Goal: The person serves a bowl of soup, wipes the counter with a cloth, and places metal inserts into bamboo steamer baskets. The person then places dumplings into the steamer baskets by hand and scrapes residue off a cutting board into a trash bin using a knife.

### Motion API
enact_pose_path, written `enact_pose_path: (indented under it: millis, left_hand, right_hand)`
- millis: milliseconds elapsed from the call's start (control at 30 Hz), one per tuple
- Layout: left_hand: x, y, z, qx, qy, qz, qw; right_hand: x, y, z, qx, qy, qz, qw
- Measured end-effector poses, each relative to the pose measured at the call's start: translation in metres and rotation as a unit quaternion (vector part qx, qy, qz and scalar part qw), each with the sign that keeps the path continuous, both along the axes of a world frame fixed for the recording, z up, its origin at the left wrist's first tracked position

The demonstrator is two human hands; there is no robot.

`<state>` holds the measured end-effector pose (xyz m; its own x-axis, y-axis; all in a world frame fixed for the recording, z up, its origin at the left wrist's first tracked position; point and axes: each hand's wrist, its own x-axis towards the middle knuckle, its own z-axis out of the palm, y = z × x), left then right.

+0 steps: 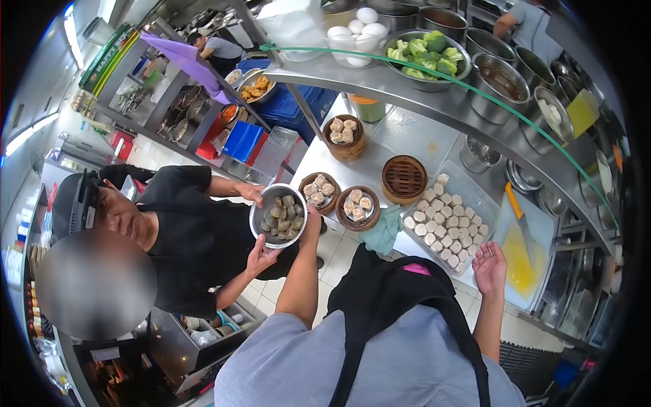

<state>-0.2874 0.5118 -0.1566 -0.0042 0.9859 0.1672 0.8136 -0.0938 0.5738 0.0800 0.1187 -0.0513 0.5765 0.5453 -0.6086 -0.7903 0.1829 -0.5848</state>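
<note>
Grey shirt (pixel 285 363); 1 metal bowl (pixel 257 211), best kept level, left hand (pixel 312 225) clamped on its side; right hand (pixel 489 269) empty, half-open.

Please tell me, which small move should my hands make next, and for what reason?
Probably bring the right hand to the metal bowl as extra support: the left hand is at its rim, a co-worker's hands hold it too, and the right hand, beside the tray, looks empty.

Looks forward and down from the wearer's head, close above the torso (pixel 413 339), with the worktop (pixel 319 160) beyond
</note>
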Motion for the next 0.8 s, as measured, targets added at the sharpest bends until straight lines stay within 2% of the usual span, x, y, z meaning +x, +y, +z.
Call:
enact_pose_path:
  millis: [67,100,167,200,267,400,567,633,700,800]
  left_hand:
    - [-0.011,0.015,-0.03,0.04,0.088,0.007,0.995]
    - [-0.015,0.027,-0.054,-0.061,0.006,0.002,0.998]
    - [-0.021,0.05,-0.101,-0.257,-0.136,0.041,0.956]
    - [-0.019,0.05,-0.092,-0.276,-0.144,0.037,0.95]
    - [-0.023,0.051,-0.078,-0.237,-0.116,0.005,0.964]
    - [-0.026,0.053,-0.052,-0.115,-0.037,-0.052,0.991]
    - [-0.023,0.041,-0.028,0.009,0.005,-0.142,0.99]
    - [-0.012,0.023,-0.005,-0.031,-0.017,-0.169,0.985]
    - [0.018,-0.015,0.072,-0.206,-0.058,-0.15,0.965]
    - [0.034,-0.037,0.067,-0.164,0.005,-0.189,0.968]
  right_hand:
    - [-0.001,0.01,-0.004,0.006,0.002,0.014,1.0]
    - [0.0,0.007,-0.004,0.008,-0.001,0.011,1.0]
    - [0.001,0.007,-0.002,0.0,-0.005,0.012,1.0]
    - [0.0,0.017,0.0,0.004,0.001,0.033,0.999]
    - [-0.004,0.024,0.007,0.003,0.002,0.022,1.0]
    - [-0.004,0.026,0.011,-0.001,0.003,0.024,1.0]
    - [-0.005,0.024,0.004,-0.005,0.007,0.029,1.0]
    - [-0.007,0.028,0.001,-0.006,0.008,0.03,1.0]
    - [-0.011,0.034,-0.002,0.03,0.003,0.051,0.998]
    - [-0.019,0.058,-0.01,0.004,-0.013,0.11,0.994]
